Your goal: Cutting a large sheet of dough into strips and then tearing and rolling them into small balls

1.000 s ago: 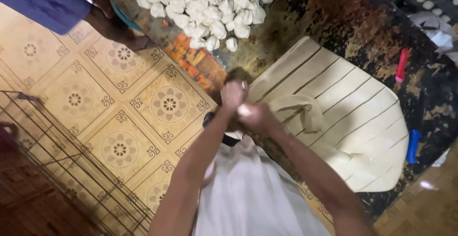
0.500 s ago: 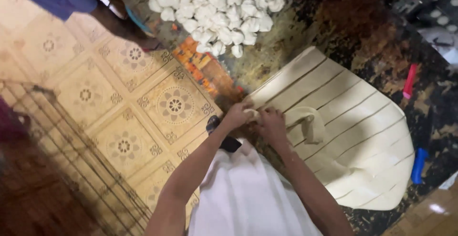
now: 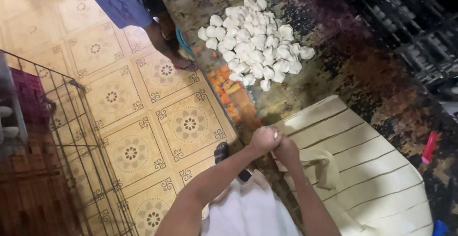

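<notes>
Both hands meet at the near edge of the dark mottled counter: the left hand and right hand are pressed together around a small pale dough piece. Just beyond lies cream dough cut into strips. Farther off, a heap of white dough pieces.

One pile of white lumps, too many to count; two hands; one strip sheet; one red marker.
</notes>
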